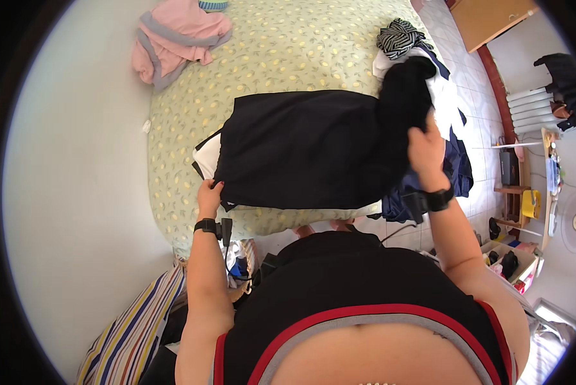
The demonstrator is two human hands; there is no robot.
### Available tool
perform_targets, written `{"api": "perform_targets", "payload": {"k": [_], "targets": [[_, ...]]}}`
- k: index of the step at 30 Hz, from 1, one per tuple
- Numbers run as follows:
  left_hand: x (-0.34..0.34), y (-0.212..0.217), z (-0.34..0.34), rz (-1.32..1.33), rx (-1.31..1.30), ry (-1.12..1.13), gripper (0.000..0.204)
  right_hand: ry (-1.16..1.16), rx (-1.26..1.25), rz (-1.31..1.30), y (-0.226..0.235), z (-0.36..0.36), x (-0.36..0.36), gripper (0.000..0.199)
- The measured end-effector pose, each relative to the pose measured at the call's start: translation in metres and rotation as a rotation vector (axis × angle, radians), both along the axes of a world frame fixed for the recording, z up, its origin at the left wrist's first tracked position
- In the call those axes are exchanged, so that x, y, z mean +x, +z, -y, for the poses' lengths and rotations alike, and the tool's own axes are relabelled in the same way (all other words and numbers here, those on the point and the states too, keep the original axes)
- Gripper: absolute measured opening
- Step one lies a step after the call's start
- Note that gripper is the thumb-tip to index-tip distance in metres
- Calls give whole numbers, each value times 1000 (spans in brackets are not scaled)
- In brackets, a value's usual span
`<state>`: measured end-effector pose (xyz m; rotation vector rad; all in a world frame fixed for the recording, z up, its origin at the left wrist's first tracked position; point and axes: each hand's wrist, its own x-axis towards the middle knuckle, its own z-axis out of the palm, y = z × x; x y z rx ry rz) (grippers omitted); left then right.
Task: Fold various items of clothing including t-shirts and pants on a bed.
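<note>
A black garment (301, 151) lies spread on the bed, its left edge gathered as if elastic. My left hand (210, 197) pinches the near left corner between thumb and fingers. At the other end, my right hand (426, 151) is closed on the bunched black cloth, which rises off the bed toward the right; its fingertips are partly hidden. A white piece of clothing with dark edging (207, 158) peeks out from beneath the left side. Both wrists wear black straps with small devices on them.
Beside my right hand are white clothing (443, 93), navy cloth (458, 163) and a rolled striped black-and-white piece (400, 38). A pink and grey garment (172, 42) lies far left on the lemon-patterned bedsheet (288, 51). A wall (76, 160) borders the left; shelves (525, 192) stand right.
</note>
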<state>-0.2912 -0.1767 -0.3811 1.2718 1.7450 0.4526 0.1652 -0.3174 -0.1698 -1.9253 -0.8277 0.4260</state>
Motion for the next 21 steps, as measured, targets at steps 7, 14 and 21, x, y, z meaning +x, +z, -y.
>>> {"api": "perform_targets", "payload": {"k": [7, 14, 21], "targets": [[5, 3, 4, 96, -16, 19, 23, 815, 321, 171, -71, -76, -156, 57], [-1, -27, 18, -5, 106, -109, 18, 1070, -66, 215, -164, -61, -205, 54], [21, 0, 21, 330, -72, 113, 40, 1315, -336, 688, -166, -40, -167, 79]]}}
